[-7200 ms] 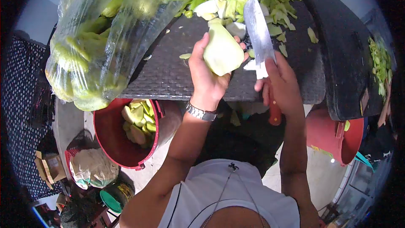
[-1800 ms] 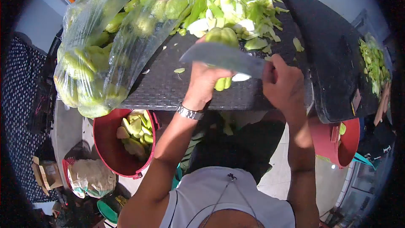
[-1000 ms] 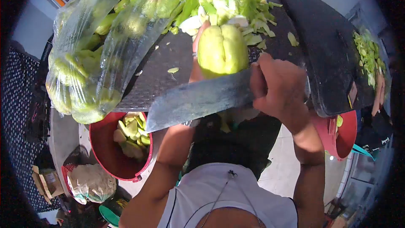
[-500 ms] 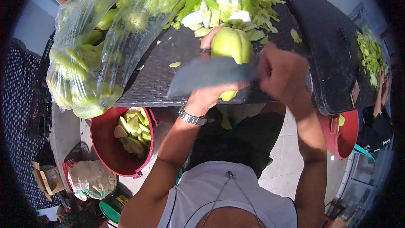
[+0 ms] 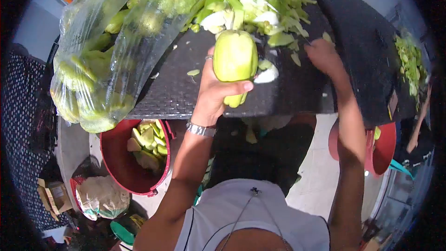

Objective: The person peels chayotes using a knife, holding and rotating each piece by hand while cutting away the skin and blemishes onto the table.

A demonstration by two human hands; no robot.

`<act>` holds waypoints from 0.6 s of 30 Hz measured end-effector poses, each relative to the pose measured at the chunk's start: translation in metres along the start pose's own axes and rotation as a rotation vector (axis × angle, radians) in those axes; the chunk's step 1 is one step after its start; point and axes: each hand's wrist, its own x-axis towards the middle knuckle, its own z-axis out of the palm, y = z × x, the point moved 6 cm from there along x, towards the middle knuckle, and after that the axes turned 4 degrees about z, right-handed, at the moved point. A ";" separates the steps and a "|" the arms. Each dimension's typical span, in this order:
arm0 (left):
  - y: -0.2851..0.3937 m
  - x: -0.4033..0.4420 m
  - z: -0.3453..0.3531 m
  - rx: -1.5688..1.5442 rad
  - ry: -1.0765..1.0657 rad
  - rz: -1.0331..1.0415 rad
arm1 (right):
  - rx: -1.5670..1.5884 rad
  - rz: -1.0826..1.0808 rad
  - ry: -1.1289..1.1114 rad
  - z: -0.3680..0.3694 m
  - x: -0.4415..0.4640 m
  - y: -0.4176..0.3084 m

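Note:
My left hand point(image 5: 214, 96) is wrapped round a pale green chayote point(image 5: 235, 58), held upright above the near part of the dark woven tabletop point(image 5: 179, 95). Its thumb lies across the chayote's lower part. To the right, my right hand point(image 5: 324, 56) is closed on the knife point(image 5: 307, 41); only a thin sliver of it shows by the fingers, and the rest of the blade cannot be made out. Between the hands lies a whitish cut piece point(image 5: 266, 74). A heap of green peelings point(image 5: 260, 7) covers the table's far side.
A clear plastic bag point(image 5: 134, 51) full of chayotes stands at left. Below it, a red bucket point(image 5: 104, 158) holds cut pieces. A black board or tabletop point(image 5: 362, 56) borders the right side, with another red bucket point(image 5: 385, 151) under it. At far right is another person's arm point(image 5: 420, 116).
My right hand with the knife has swung away from the chayote, up and to the right. The left hand and chayote have shifted left, and a whitish piece now shows on the table.

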 end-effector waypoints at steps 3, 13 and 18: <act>0.002 0.008 0.003 -0.324 0.072 -0.020 | 0.179 0.095 -0.114 -0.008 -0.018 -0.018; 0.009 0.017 0.006 -0.263 0.125 -0.100 | 0.446 -0.152 0.132 -0.052 -0.077 -0.100; -0.016 -0.005 0.026 -0.052 0.055 -0.131 | 0.261 -0.355 0.351 -0.066 -0.102 -0.106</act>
